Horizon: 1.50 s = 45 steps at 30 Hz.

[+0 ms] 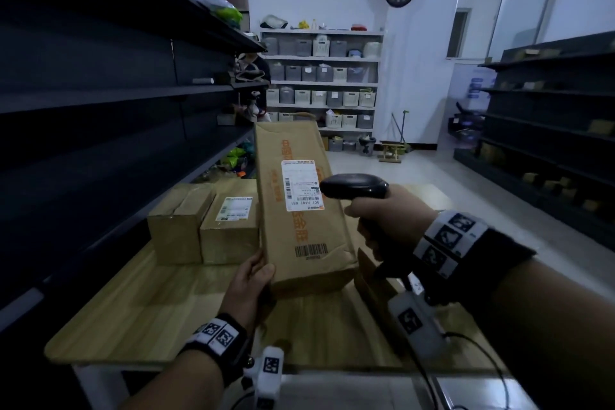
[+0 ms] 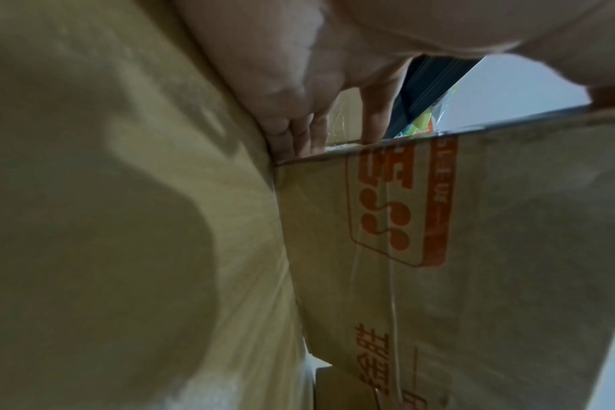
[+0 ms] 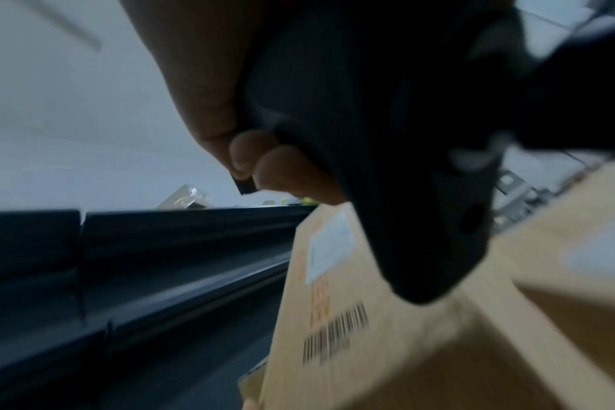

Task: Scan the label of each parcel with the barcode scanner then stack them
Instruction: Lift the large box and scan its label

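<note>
long tan parcel (image 1: 299,196), orange print, white label (image 1: 300,184), creased near corner.

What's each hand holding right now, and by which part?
The left hand grips the long parcel by its near lower-left corner. The right hand holds the barcode scanner by its handle.

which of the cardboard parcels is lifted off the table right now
The long flat parcel, held up tilted by the left hand at its near corner. The two smaller boxes sit on the table.
</note>
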Each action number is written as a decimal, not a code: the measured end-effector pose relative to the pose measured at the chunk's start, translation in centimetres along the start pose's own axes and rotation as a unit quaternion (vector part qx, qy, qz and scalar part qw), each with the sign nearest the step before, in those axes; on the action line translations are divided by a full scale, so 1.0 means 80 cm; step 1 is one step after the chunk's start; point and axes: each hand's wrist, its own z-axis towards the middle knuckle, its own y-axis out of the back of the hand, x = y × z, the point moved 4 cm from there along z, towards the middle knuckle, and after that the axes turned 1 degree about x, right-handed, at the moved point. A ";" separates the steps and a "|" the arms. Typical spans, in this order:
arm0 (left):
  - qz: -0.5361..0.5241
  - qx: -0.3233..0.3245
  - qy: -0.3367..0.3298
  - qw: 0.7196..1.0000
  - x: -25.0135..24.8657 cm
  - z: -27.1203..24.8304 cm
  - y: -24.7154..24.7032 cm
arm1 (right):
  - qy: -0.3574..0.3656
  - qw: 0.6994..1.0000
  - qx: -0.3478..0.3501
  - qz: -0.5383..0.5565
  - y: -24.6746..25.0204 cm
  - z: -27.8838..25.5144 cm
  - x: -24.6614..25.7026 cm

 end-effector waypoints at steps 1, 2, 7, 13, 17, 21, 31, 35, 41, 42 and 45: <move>0.002 -0.001 -0.003 1.000 0.002 0.002 0.002 | 0.001 0.999 -0.005 -0.032 0.003 -0.003 0.013; 0.006 0.002 -0.003 1.000 0.004 0.003 0.003 | 0.003 0.998 -0.007 -0.062 0.007 -0.006 0.024; 0.010 0.018 -0.018 1.000 0.004 0.005 0.001 | 0.003 0.985 0.002 -0.173 0.022 -0.016 0.049; 0.022 0.007 -0.019 1.000 0.002 0.006 0.001 | -0.004 0.976 -0.018 -0.217 0.032 -0.020 0.051; 0.010 0.004 0.002 1.000 0.006 0.010 0.003 | -0.002 0.976 -0.031 -0.214 0.031 -0.022 0.054; 0.027 0.001 -0.003 1.000 0.011 0.013 0.008 | -0.007 0.978 -0.028 -0.205 0.031 -0.021 0.053; 0.026 0.008 0.001 1.000 0.015 0.013 0.013 | -0.031 0.996 -0.064 -0.062 0.042 -0.015 -0.003; 0.014 0.012 -0.009 1.000 0.011 0.013 0.012 | -0.067 0.986 -0.111 0.103 0.050 -0.016 -0.071; -0.016 0.001 -0.002 1.000 0.015 0.014 0.008 | -0.122 0.944 -0.129 0.278 0.074 -0.023 -0.136; -0.016 -0.003 0.002 1.000 0.016 0.014 0.006 | -0.129 0.933 -0.123 0.312 0.077 -0.024 -0.143; -0.006 -0.009 0.000 1.000 0.010 0.011 0.002 | -0.117 0.902 -0.106 0.401 0.079 -0.020 -0.155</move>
